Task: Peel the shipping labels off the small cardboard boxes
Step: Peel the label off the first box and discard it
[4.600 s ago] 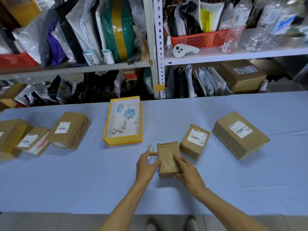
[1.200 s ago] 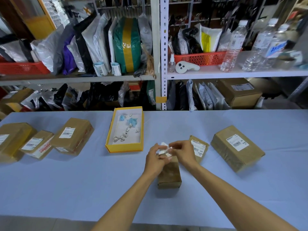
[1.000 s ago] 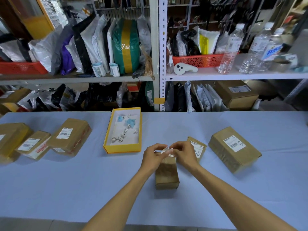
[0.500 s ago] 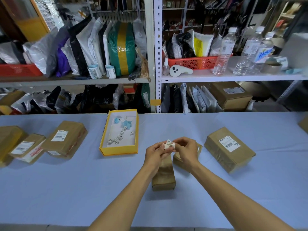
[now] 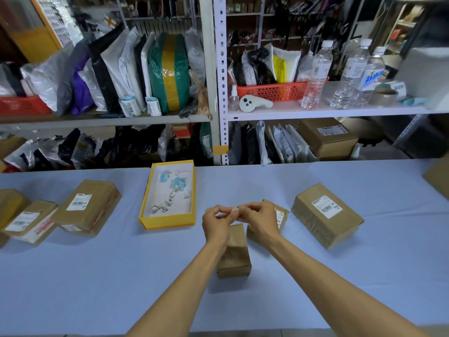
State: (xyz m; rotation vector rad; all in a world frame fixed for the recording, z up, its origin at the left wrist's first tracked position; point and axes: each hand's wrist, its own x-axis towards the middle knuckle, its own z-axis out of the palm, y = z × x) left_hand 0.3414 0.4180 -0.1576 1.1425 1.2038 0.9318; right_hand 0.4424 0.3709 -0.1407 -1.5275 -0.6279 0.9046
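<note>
left hand point(image 5: 217, 224) + right hand point(image 5: 261, 222): pinching 1 crumpled label point(image 5: 234, 210) | above bare box point(image 5: 234, 251) | table point(image 5: 97, 276) front edge clear

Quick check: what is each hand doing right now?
Left hand: closed, pinching the small crumpled white label.
Right hand: closed, pinching the same label from the other side.

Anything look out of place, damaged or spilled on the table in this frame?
Nothing stands out. Both hands pinch a crumpled label above the bare box; earlier label wads sit inside the yellow tray; the other boxes lie flat and intact.
</note>
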